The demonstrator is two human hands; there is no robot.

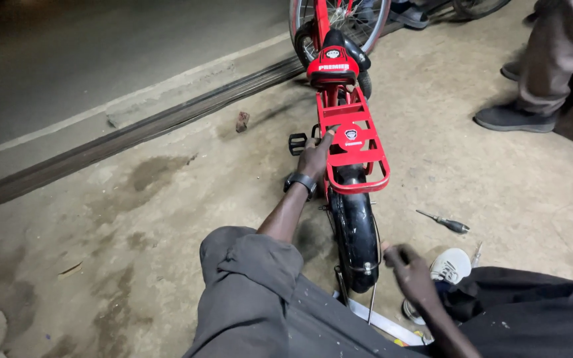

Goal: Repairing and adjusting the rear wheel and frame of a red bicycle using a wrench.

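Head view: left hand [314, 158] grips the red rear rack [356, 149], fingers closed on its edge. Right hand [411, 268], fingers curled loosely, touches the black mudguard [356, 238].

left grip [314, 158] outstretched, right grip [411, 270] low

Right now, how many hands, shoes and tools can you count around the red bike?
Hands: 2, left hand on the red metal rear rack, right hand beside the black rear mudguard
Dark shoes: 2
White shoe: 1
Black-handled screwdriver: 1
Total: 6
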